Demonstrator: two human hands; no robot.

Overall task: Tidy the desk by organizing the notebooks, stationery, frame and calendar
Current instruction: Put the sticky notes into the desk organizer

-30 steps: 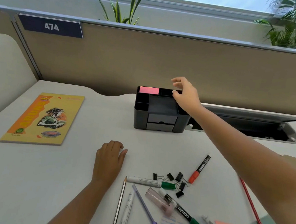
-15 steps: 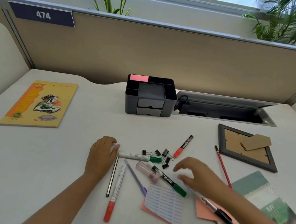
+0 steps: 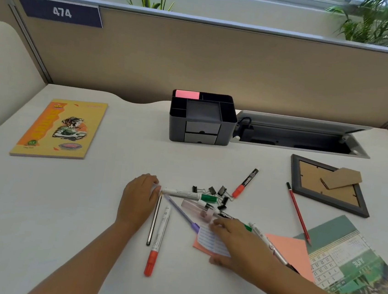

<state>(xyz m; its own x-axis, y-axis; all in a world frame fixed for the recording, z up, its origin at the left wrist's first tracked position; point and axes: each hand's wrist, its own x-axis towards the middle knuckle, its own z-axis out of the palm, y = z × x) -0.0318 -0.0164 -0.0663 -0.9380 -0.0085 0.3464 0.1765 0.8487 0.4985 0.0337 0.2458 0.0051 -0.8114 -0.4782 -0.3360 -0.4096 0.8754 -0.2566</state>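
My right hand (image 3: 240, 246) lies on a small stack of sticky notes (image 3: 209, 242), white lined on pink; thumb at its near edge, fingers on top. My left hand (image 3: 138, 199) rests flat on the desk beside a pencil (image 3: 154, 219) and a white marker with a red cap (image 3: 158, 239). Markers, a purple pen (image 3: 181, 213) and several black binder clips (image 3: 216, 193) lie scattered ahead. A dark organizer (image 3: 179, 121) holds pink notes (image 3: 187, 94). A yellow notebook (image 3: 58, 129) lies at left, a frame (image 3: 359, 208) face down and a calendar (image 3: 352, 266) at right.
A beige partition runs along the back of the desk with plants behind it. An open cable tray (image 3: 301, 139) sits right of the organizer. A red pencil (image 3: 298, 213) lies between the frame and the pens. A loose salmon paper (image 3: 294, 253) overlaps the calendar.
My right hand left the organizer, came back to the near desk and settled on the sticky notes. The view tilted down, bringing the frame and calendar into sight. The left hand stayed put.
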